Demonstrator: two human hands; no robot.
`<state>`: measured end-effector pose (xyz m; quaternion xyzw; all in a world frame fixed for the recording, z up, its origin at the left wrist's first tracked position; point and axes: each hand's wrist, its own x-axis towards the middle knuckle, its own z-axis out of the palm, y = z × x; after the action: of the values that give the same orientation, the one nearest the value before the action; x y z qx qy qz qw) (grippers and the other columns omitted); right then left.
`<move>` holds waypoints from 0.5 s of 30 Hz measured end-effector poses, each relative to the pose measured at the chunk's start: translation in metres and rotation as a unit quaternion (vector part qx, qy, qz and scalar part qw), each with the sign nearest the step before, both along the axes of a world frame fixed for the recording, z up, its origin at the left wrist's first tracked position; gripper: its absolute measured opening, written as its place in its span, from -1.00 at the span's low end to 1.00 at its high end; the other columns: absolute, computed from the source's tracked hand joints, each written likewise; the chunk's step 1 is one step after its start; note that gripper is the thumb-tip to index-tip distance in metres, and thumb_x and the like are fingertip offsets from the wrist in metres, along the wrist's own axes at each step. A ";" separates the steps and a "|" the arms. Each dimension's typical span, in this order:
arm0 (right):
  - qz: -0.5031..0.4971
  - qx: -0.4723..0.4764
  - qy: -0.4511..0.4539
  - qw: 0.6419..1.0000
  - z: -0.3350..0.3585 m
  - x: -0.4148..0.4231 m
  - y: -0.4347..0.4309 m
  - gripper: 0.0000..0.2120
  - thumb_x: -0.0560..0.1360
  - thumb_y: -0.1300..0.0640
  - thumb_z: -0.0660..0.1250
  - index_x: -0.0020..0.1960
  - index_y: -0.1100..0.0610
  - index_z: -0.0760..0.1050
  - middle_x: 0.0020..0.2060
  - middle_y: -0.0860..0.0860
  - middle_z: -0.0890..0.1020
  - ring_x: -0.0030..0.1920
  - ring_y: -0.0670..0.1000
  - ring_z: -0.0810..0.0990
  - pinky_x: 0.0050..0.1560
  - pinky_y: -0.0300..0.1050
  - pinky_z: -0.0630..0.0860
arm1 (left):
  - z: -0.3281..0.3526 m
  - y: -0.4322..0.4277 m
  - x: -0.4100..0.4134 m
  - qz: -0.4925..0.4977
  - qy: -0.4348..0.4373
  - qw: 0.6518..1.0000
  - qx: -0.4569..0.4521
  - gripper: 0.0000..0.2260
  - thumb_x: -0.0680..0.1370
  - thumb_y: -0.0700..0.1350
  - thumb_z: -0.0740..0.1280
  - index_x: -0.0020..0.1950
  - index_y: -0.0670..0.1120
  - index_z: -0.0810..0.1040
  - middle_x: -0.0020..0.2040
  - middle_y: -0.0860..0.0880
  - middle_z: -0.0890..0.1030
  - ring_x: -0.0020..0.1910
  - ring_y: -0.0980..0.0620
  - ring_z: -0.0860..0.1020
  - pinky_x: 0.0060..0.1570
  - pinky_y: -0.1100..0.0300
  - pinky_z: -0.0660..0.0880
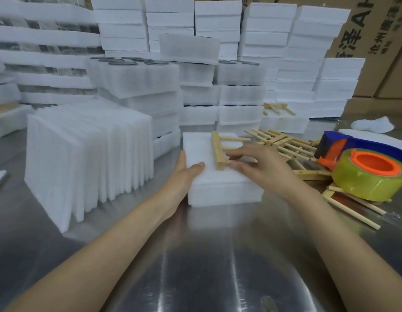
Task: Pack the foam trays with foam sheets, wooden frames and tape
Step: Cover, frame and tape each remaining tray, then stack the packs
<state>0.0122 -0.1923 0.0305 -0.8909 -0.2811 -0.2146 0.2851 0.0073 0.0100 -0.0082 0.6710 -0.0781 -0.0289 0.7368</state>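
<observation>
A white foam tray [220, 188] lies on the steel table in front of me, covered by a foam sheet. A small wooden frame [219, 150] lies on top of it. My left hand [184, 171] grips the tray's left edge, thumb on top. My right hand [258, 165] pinches the frame's near rods with its fingertips. A tape dispenser [362, 167] with a yellowish roll on an orange core sits at the right. A row of upright foam sheets [87, 154] stands at the left.
Loose wooden frames [285, 145] are heaped to the right of the tray, under the dispenser. Stacks of packed foam trays [240, 95] fill the back, cardboard boxes [384, 52] beyond. The steel table [206, 255] stretches toward me.
</observation>
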 end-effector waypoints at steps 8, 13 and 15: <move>0.021 0.047 0.029 0.998 -0.003 0.001 0.013 -0.82 0.50 0.31 0.36 0.04 0.16 0.67 -0.09 -0.07 0.66 0.01 0.02 0.59 0.08 -0.16 0.45 | -0.002 0.003 0.003 -0.015 -0.003 1.000 0.008 -0.52 0.64 0.03 0.19 0.54 0.08 0.15 0.40 0.13 0.44 0.35 0.13 0.44 0.42 0.07 0.29; 0.025 0.107 0.081 0.991 -0.009 0.001 0.016 -0.82 0.51 0.26 0.37 0.05 0.10 0.68 -0.04 -0.09 0.68 0.07 -0.01 0.57 0.12 -0.18 0.45 | -0.003 0.002 0.003 -0.017 0.006 1.000 0.020 -0.39 0.59 0.17 0.21 0.57 0.11 0.05 0.48 0.16 0.33 0.42 0.13 0.34 0.47 0.04 0.21; 0.016 0.129 0.090 0.987 -0.010 0.001 0.017 -0.83 0.50 0.25 0.40 0.05 0.08 0.69 -0.05 -0.10 0.69 0.07 -0.05 0.57 0.11 -0.22 0.46 | -0.003 0.002 0.003 -0.018 0.002 1.000 0.017 -0.40 0.58 0.17 0.22 0.56 0.11 0.08 0.46 0.16 0.35 0.40 0.14 0.37 0.46 0.05 0.24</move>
<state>0.0136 -0.1752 0.0208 -0.8576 -0.2382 -0.1632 0.4256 0.0103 0.0125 -0.0112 0.6821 -0.0882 -0.0453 0.7245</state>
